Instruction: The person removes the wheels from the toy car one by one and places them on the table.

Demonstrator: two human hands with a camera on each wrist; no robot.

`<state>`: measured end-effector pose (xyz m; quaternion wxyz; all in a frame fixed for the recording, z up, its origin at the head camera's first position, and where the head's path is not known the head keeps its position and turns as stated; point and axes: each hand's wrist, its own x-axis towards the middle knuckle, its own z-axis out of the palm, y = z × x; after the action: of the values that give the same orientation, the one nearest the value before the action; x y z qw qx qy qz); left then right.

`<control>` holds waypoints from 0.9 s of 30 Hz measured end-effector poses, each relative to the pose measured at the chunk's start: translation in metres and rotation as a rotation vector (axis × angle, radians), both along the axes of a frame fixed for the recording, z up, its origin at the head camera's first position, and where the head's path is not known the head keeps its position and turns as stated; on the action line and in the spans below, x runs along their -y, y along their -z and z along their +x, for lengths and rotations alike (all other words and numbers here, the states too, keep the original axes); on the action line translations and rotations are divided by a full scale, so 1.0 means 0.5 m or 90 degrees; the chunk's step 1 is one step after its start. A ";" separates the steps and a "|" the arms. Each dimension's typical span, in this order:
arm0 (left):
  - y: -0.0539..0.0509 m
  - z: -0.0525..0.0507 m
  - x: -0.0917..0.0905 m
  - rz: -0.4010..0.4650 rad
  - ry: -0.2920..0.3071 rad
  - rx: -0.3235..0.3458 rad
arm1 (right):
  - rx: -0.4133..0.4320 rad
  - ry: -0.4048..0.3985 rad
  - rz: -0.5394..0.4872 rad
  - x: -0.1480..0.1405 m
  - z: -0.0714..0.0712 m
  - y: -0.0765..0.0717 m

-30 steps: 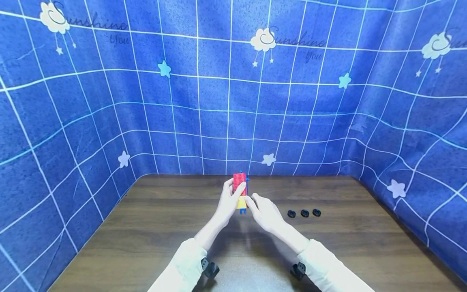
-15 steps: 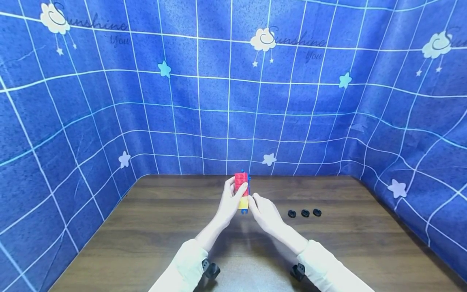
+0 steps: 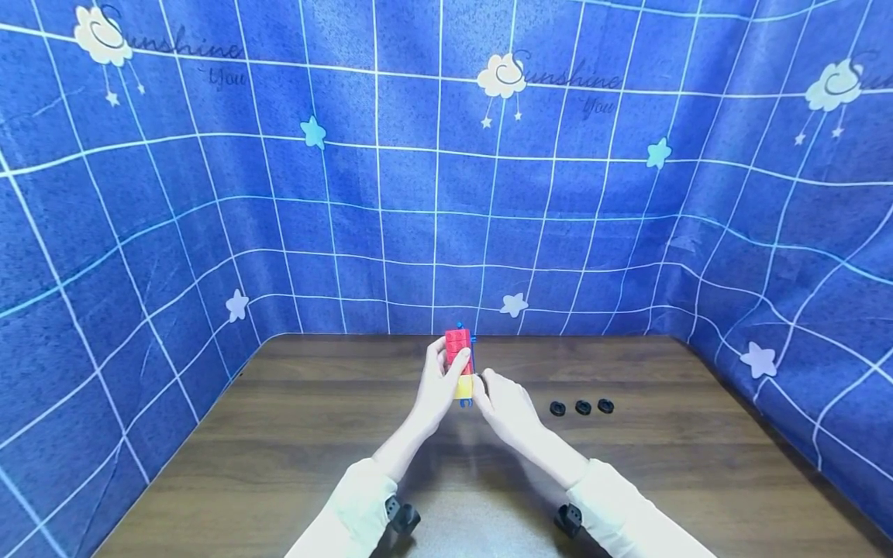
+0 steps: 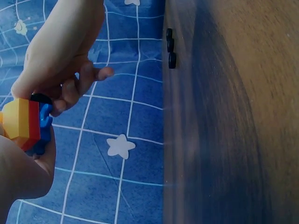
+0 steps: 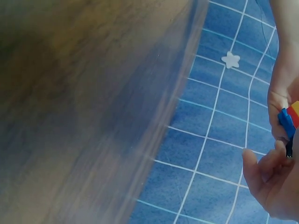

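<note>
A toy brick car (image 3: 457,341), with red and yellow bricks over a blue base, is held above the table by my left hand (image 3: 434,399), the thumb lying across its red top. Blue axle ends stick out at its far end and right side. Beside the yellow brick (image 4: 16,122), my right hand (image 3: 512,409) pinches a black wheel (image 4: 41,98) against the side of the blue base (image 4: 44,123). The right wrist view shows the wheel (image 5: 289,148) only partly, between the fingers; whether it sits on its axle I cannot tell.
Three more black wheels (image 3: 583,408) lie in a row on the wooden table (image 3: 670,480), right of my right hand. A blue curtain (image 3: 349,217) with white lines and stars surrounds the table's back and sides.
The car shifts slightly right, then back left, in my left hand. My right hand stays at its near right side, moving only a little with it.
</note>
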<state>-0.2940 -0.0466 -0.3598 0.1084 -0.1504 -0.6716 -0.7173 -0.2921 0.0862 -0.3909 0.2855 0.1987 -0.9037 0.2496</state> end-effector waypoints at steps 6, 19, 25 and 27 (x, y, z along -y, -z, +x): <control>0.021 -0.021 0.006 -0.046 0.016 -0.003 | -0.132 -0.042 0.086 -0.005 -0.003 0.009; 0.034 -0.034 0.019 -0.043 0.033 0.041 | -0.068 -0.074 0.073 0.006 0.004 0.009; 0.033 -0.029 0.017 -0.018 0.021 0.065 | 0.056 -0.054 -0.019 0.008 0.005 0.001; 0.033 -0.028 0.015 -0.018 0.011 0.064 | 0.073 -0.052 -0.031 0.007 0.005 -0.001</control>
<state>-0.3080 -0.0540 -0.3765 0.0660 -0.1216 -0.6852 -0.7151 -0.2897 0.0829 -0.3904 0.2279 0.2140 -0.9033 0.2939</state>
